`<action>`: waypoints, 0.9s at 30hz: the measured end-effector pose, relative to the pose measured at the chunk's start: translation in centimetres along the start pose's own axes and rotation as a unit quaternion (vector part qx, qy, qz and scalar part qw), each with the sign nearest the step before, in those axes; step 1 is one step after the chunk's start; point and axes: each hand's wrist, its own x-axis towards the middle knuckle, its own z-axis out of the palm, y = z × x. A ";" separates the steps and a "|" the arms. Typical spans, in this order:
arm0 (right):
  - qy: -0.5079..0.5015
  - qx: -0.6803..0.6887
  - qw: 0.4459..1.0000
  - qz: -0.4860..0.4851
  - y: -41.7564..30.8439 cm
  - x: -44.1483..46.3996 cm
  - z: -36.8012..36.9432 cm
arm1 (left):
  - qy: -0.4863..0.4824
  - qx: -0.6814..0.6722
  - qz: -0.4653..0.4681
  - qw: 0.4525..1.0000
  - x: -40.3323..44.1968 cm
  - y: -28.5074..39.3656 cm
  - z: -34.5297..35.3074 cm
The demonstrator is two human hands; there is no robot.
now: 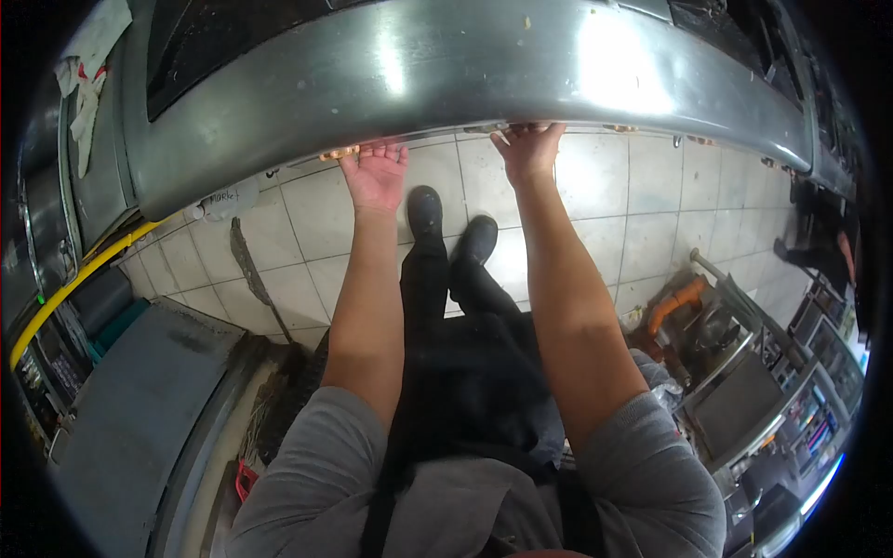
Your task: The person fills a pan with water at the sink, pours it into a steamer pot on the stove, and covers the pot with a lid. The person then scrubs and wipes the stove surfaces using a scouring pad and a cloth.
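Note:
My left hand (377,177) is palm up at the lower edge of a broad steel counter front (372,93). Its fingers are stretched out, and the fingertips reach the underside of that edge. Close to its thumb is a small brownish knob-like part (339,152). My right hand (531,153) reaches up to the same edge, its thumb spread away from the other fingers. Those fingertips pass beneath the steel and are partly hidden. Beside the right thumb, a greyish fitting (486,128) sits under the edge. I see no object in either palm.
White floor tiles (595,242) lie under my dark shoes (425,209). A yellow pipe (84,274) runs along the left, above a grey metal cabinet (149,400). At right are an orange pipe (676,299) and metal shelving (744,391). Another person's dark-clothed leg (809,251) shows far right.

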 end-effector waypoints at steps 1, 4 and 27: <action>0.024 -0.024 0.999 -0.001 0.0 -0.8 0.0 | 0.006 0.002 -0.004 1.000 -0.1 0.1 -0.1; 0.097 -0.069 0.993 0.014 0.3 -1.4 0.2 | 0.119 0.091 0.007 0.989 -1.0 -0.3 0.4; 0.109 -0.114 0.983 0.094 2.3 -4.5 -5.9 | -0.029 0.867 0.345 0.358 -8.8 3.8 4.5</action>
